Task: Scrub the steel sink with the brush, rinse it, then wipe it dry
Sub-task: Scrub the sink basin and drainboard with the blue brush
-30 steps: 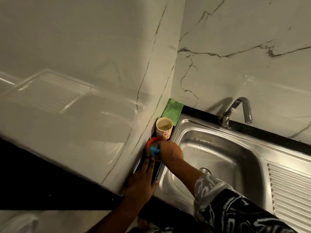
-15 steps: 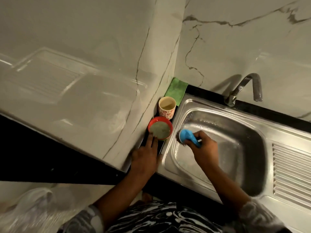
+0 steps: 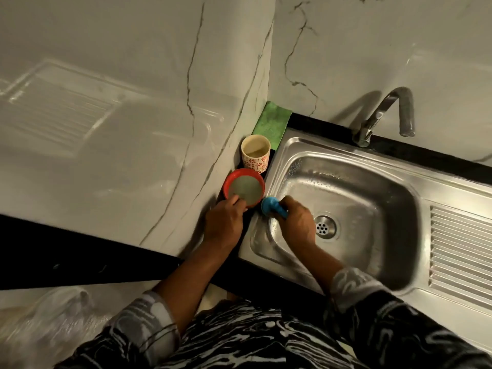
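- Marble walls meet in a corner over the dark worktop [image 3: 332, 126], which holds the sink [image 3: 452, 189].
- At the basin's left wall, the right hand [image 3: 298, 225] grips the brush [image 3: 271, 207] by its handle.
- Resting on the bowl [image 3: 226, 185] rim is the left hand [image 3: 223, 225]; I cannot tell its grip.
- Judged light, stiff plastic and slippery when wet, the brush wants a firm hold on its handle.
- Folded in the back left corner lies the cloth [image 3: 271, 123].

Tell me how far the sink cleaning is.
Done: nothing complete; droplets on the steel sink's back wall. In hand: the right hand grips the blue round-headed brush at the basin's left wall; the left hand touches the red round bowl. Left: rinsing, as the curved metal tap is not running, and wiping, as the green cloth lies untouched.
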